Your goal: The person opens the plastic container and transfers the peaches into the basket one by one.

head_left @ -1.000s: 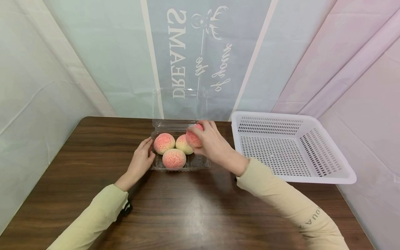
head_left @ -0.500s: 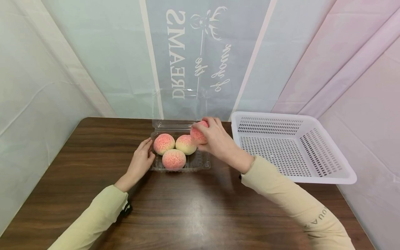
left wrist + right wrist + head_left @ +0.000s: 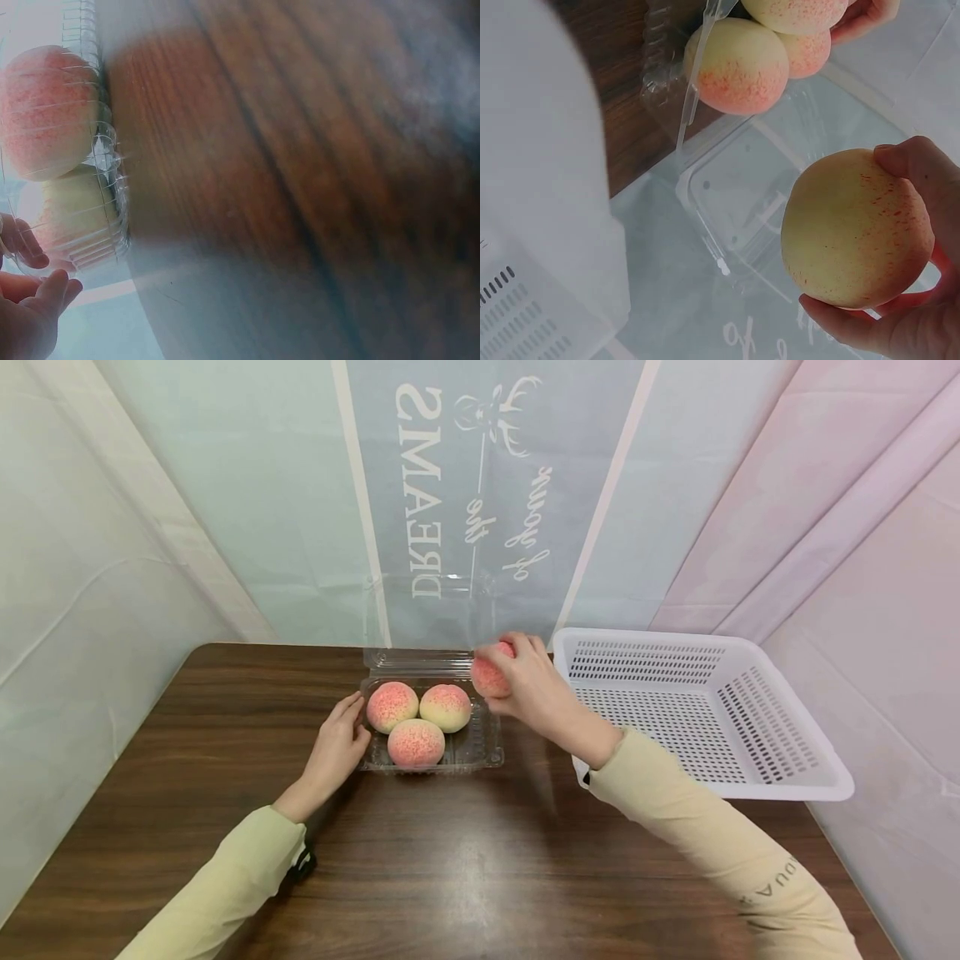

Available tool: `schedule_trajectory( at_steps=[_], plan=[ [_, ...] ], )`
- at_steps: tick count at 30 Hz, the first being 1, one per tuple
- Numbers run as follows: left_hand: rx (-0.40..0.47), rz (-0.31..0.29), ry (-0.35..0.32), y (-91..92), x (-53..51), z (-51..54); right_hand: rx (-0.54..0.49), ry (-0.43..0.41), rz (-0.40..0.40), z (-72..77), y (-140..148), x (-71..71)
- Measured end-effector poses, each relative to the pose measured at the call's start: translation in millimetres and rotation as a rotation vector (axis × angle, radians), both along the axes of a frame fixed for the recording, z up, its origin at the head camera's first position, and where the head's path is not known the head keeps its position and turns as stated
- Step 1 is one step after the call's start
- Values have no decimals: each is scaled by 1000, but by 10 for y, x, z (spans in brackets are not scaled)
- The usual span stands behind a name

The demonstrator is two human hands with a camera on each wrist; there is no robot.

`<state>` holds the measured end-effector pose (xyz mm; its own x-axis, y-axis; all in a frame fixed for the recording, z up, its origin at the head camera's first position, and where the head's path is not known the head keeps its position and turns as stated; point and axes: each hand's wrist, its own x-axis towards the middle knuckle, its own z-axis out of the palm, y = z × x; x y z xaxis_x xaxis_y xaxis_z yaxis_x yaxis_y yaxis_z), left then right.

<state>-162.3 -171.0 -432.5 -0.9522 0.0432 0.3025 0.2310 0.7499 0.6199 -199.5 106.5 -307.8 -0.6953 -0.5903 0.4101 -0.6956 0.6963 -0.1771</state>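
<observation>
I judge the work partway: three peaches [image 3: 416, 743] sit in the lidded-back clear box [image 3: 483, 739], my right grip [image 3: 536, 689] clasps a fourth peach [image 3: 491, 673] near its far right corner, and my left grip [image 3: 333, 758] touches its left side, fingers fairly straight.

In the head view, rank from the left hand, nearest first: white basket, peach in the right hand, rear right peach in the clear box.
From the left hand:
1. Rear right peach: in the clear box.
2. Held peach: in the right hand.
3. White basket: far right.
</observation>
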Motion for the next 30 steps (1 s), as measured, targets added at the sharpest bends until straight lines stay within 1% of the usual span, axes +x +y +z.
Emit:
schedule_trajectory(
  at_steps=[9,22,26,30],
  plan=[
    [-1,0,8,3,3,5,-30,32,0,17,82,-37],
    [-8,-1,17,3,3,-8,-22,43,-15,52,217,-84],
    [-7,1,27,3,3,-12,-20,27,-27,52,264,-101],
    [-6,1,29,3,5,-14,-17,-5,-52,58,305,-113]
  ],
)
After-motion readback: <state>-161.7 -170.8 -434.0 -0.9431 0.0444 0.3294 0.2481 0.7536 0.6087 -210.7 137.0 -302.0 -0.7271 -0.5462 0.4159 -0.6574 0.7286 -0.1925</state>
